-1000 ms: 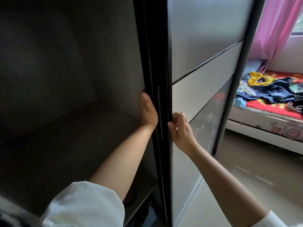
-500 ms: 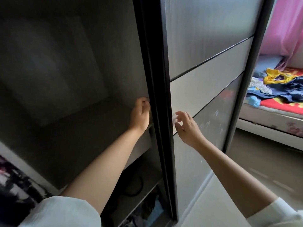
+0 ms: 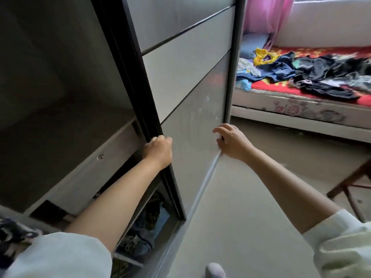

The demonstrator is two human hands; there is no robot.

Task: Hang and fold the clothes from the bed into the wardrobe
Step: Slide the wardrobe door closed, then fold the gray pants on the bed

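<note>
**Both hands on the sliding wardrobe door, clothes waiting on the bed**

A head-worn camera looks down along two bare forearms in pale sleeves. The left hand (image 3: 158, 150), just left of centre at about 9 o'clock, has its fingers curled round the dark leading edge of the sliding door (image 3: 192, 81) and grips it. The right hand (image 3: 232, 142), just right of centre at about 3 o'clock, is at the door's far edge with fingers bent against the frosted panel; whether it truly grips the edge or only presses on it cannot be told.

The wardrobe (image 3: 60, 97) fills the left half of the view, its dark interior open, with a bare shelf (image 3: 84, 163) across it. Below the shelf, near 7 o'clock, a lower compartment holds some bundled items (image 3: 140, 235) too dim to identify.

At 2 o'clock stands the bed (image 3: 301, 109), with a red cover. The clothes (image 3: 313, 77) lie on it in a loose heap, mostly dark, with a yellow garment (image 3: 263, 56) at the left end. A pink curtain (image 3: 265, 15) hangs at 1 o'clock. A wooden chair leg (image 3: 349, 183) shows at 4 o'clock.
</note>
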